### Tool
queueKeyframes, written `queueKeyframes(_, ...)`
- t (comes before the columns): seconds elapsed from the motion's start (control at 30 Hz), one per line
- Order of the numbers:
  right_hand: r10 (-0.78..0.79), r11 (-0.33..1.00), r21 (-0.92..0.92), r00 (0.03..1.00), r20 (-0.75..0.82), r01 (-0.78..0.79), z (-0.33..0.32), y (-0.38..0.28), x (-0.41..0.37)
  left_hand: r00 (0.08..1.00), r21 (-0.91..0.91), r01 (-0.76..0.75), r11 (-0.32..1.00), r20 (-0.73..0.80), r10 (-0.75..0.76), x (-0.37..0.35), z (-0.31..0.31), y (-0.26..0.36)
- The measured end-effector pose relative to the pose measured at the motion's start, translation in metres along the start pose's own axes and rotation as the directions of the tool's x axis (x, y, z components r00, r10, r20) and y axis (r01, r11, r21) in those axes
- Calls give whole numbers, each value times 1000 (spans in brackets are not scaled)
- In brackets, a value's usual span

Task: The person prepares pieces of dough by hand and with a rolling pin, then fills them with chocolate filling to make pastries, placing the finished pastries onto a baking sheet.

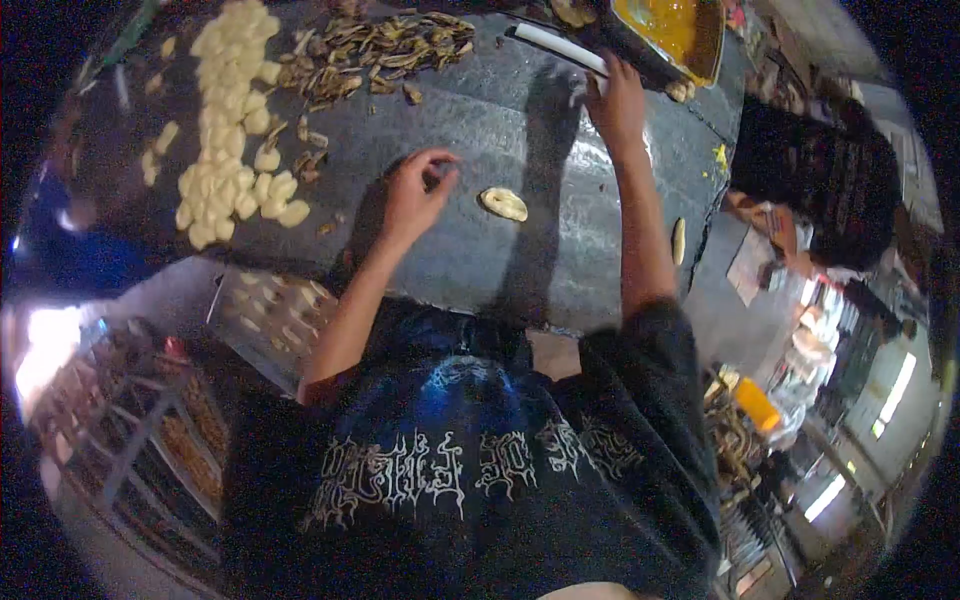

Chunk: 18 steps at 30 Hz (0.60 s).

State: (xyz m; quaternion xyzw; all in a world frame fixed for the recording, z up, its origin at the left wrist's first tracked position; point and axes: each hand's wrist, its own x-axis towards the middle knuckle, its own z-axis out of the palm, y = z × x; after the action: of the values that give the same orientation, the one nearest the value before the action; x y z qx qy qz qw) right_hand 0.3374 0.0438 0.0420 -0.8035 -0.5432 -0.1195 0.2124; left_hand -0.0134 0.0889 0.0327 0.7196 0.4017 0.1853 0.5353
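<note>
A flattened oval of pale dough [504, 204] lies on the dark worktop [450, 250] in front of me. Just left of it, above the worktop, hovers my left hand [418, 195], its fingers loosely curved with a gap to the thumb and nothing held. My right hand [616, 108] reaches toward the far side, its fingers closed at the near end of a long white bar with dark edging [558, 47]. Many pale dough pieces [225, 120] are heaped at the left. Brown strips [385, 50], like dried slices, form a loose pile beside them.
A metal tray of yellow liquid [675, 35] stands at the back right. Below the worktop's left edge is a tray of shaped dough pieces [265, 320]. A person in dark clothing [820, 180] works at the right. Metal racks [140, 450] stand at lower left.
</note>
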Motion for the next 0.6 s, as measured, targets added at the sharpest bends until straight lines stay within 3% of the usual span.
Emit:
queueKeyframes(0.1,-193,899,-322,927,320,298,36,31,21,991,-31,-19,999,-130,15,-27,-8,5)
queueKeyframes(0.2,-288,931,-183,944,161,315,51,43,-10,961,94,-87,992,-255,109,-63,-14,23)
queueKeyframes(0.27,-198,977,-36,953,228,212,8,-2,-60,913,138,-122,983,-373,166,-80,-2,22)
queueKeyframes(0.3,-125,988,121,958,259,96,-8,-23,-92,884,163,-135,977,-426,193,-85,6,22)
queueKeyframes(0.33,-51,963,269,951,305,-34,-22,-42,-124,870,251,-172,953,-416,267,-89,13,25)
queueKeyframes(0.4,-153,940,340,931,333,32,-48,-71,-170,841,428,-242,871,-355,408,-91,29,36)
queueKeyframes(0.5,-189,949,299,944,270,104,-53,-96,-206,867,629,-295,720,-141,479,-78,54,34)
queueKeyframes(0.6,-181,970,203,959,218,137,-48,-109,-210,868,668,-378,641,13,497,-59,66,23)
